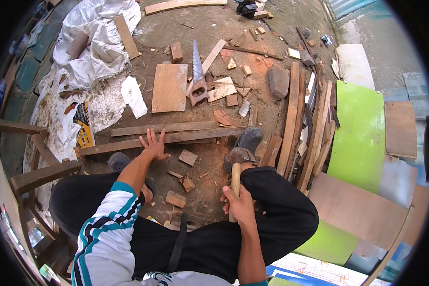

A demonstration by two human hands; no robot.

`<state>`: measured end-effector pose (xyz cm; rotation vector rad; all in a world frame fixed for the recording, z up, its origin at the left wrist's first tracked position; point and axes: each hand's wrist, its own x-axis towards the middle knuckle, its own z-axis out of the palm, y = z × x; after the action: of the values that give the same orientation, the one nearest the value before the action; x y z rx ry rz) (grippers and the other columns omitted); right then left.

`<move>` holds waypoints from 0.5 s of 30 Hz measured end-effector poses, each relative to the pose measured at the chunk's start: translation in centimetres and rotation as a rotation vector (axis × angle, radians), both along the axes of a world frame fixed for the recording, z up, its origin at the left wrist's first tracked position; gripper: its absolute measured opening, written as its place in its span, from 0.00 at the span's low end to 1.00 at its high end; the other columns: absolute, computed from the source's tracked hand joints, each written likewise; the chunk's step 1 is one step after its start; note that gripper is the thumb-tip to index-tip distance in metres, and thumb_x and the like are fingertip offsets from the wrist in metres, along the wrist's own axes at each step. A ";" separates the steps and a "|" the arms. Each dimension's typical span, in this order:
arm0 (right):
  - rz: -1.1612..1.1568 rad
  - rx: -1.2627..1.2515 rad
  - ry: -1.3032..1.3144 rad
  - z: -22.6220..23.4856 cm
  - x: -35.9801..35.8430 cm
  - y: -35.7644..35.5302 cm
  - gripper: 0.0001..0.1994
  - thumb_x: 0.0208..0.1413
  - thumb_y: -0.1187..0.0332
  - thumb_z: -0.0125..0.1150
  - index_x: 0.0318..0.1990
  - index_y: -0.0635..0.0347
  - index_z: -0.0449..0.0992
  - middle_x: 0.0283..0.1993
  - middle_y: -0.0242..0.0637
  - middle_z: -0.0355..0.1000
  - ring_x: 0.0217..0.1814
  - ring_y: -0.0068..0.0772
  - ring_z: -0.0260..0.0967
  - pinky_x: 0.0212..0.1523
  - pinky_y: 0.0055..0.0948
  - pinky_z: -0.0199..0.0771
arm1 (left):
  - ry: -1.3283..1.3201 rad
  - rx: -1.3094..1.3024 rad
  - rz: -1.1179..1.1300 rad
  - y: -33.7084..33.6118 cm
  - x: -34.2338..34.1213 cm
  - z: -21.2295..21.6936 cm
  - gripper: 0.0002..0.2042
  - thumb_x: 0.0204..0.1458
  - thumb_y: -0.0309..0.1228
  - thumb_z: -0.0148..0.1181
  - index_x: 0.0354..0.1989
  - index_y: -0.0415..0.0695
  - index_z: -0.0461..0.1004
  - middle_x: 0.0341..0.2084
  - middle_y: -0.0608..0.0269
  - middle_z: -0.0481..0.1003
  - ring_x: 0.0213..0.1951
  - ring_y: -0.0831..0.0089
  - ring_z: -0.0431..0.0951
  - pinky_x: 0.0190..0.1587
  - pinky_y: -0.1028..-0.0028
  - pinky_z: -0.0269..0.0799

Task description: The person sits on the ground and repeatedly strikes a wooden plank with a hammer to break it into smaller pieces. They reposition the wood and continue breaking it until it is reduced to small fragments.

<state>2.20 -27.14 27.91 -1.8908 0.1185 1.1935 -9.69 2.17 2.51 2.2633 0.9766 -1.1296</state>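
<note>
- Across the ground, a long wooden beam lay with a thinner plank just beyond it and nothing visibly fastened on.
- Farther off, a handsaw lay flat, out of use.
- Clear of the beam, a wooden-handled hammer was clasped in the right hand.
- Apart from that, the left hand spread open above the beam, contact unclear.
- Loose offcuts lay nearby; work looked unfinished, its remainder unclear.
</note>
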 end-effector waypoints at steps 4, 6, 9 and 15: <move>-0.024 0.062 -0.093 -2.9 -1.3 0.8 0.14 0.65 0.60 0.57 0.45 0.65 0.70 0.26 0.34 0.71 0.16 0.21 0.65 0.16 0.23 0.65 | -0.011 -0.039 0.022 0.1 0.3 0.3 0.61 0.49 0.61 0.63 0.73 0.54 0.17 0.70 0.33 0.14 0.69 0.36 0.08 0.61 0.27 0.16; -0.046 0.152 -0.198 -4.0 -1.7 1.5 0.16 0.64 0.58 0.58 0.45 0.64 0.69 0.26 0.34 0.70 0.18 0.21 0.66 0.18 0.24 0.65 | 0.005 -0.090 0.025 0.5 0.7 0.6 0.59 0.50 0.61 0.61 0.73 0.54 0.17 0.69 0.33 0.13 0.68 0.37 0.07 0.61 0.28 0.14; 0.089 0.078 -0.300 -5.6 -0.1 3.2 0.18 0.63 0.55 0.59 0.44 0.63 0.69 0.26 0.34 0.69 0.18 0.23 0.65 0.19 0.26 0.65 | 0.005 -0.102 0.028 0.7 0.8 0.8 0.57 0.52 0.62 0.57 0.73 0.54 0.18 0.69 0.34 0.14 0.69 0.38 0.07 0.61 0.28 0.13; 0.114 -0.207 -0.202 -14.3 0.5 6.7 0.20 0.59 0.52 0.61 0.34 0.65 0.72 0.18 0.34 0.65 0.13 0.30 0.62 0.17 0.36 0.62 | -0.066 -0.147 0.053 1.3 0.0 0.0 0.54 0.54 0.61 0.56 0.74 0.52 0.22 0.70 0.32 0.17 0.70 0.39 0.09 0.61 0.27 0.14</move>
<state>2.74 -20.40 13.58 -2.2141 0.0246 1.0909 -9.67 3.49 2.46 2.1319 0.8918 -1.0610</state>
